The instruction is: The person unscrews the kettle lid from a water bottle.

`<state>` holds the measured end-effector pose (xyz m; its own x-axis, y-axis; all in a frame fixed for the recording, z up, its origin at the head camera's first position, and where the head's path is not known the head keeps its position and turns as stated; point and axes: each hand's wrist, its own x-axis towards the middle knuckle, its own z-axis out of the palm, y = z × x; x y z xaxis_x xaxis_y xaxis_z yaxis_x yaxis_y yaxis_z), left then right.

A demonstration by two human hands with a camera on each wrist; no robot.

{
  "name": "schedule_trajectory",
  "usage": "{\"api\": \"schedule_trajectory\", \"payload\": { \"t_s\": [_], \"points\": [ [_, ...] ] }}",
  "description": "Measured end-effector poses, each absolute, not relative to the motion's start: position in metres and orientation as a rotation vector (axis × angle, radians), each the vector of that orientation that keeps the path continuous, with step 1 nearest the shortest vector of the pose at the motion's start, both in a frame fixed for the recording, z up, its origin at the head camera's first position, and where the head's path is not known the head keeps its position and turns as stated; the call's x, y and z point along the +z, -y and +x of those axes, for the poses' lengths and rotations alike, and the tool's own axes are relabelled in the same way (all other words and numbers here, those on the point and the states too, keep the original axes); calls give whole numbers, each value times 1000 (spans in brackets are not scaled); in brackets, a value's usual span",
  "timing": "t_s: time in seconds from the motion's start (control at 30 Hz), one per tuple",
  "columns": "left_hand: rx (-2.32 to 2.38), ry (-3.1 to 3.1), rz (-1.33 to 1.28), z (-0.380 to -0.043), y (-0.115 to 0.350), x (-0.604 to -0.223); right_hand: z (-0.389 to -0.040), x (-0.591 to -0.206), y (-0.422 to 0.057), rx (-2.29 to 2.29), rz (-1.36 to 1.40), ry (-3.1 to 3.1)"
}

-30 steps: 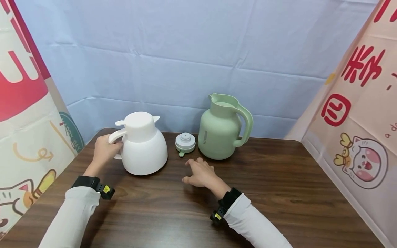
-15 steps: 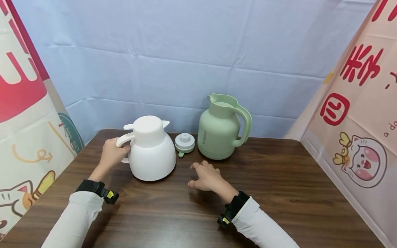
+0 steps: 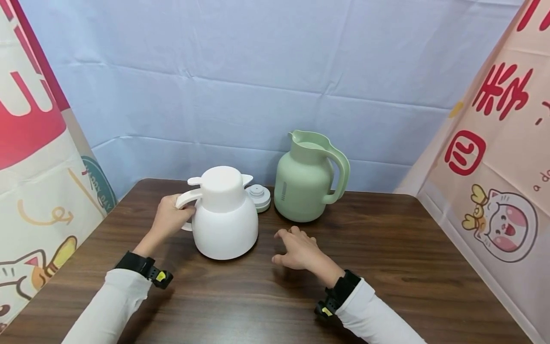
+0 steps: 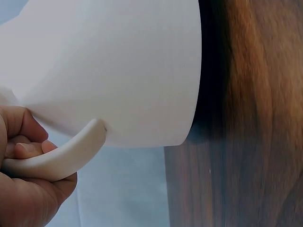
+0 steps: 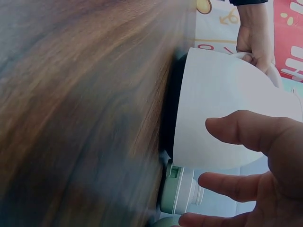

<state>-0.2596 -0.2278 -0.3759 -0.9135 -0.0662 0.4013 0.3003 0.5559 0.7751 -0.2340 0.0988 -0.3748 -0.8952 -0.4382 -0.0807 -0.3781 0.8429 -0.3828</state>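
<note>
My left hand [image 3: 169, 217] grips the handle of a white thermal jug [image 3: 225, 227], its fingers curled round the handle [image 4: 61, 161] in the left wrist view. The jug is upright with its lid on, its spout toward the right. A dark shadow lies under its base; whether it touches the table I cannot tell. My right hand [image 3: 301, 251] hovers right of the jug with fingers spread and holds nothing. Behind the jug, partly hidden, sits a grey and green lid [image 3: 259, 197]. To its right stands a green jug [image 3: 302, 186], lidless, its handle toward the right.
Everything is on a dark wooden table [image 3: 240, 306]. A pale blue cloth [image 3: 258, 86] hangs behind its back edge. Printed cloths with cartoon figures hang at the left and right sides.
The white jug has moved right and toward the person in my left hand, and now partly covers the loose lid. My right hand has drawn back to the right. The green jug stays put.
</note>
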Motion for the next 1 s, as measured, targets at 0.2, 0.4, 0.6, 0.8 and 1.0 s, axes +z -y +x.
{"api": "schedule_trajectory", "payload": {
  "t_s": [0.2, 0.4, 0.6, 0.8, 1.0],
  "points": [
    [-1328, 2417, -227, -259, 217, -375, -228, -372, -108, -524, -647, -2867],
    [-1361, 2407, -278, -257, 206, -376, -224, -373, -117, -529, -642, -2869],
    [-1435, 2409, -318, -252, 195, -375, -220, -375, -128, -529, -618, -2872],
    [-1449, 2433, -347, -247, 180, -375, -216, -378, -141, -504, -608, -2876],
    [-1499, 2468, -385, -243, 168, -374, -212, -381, -149, -471, -611, -2883]
  ]
}}
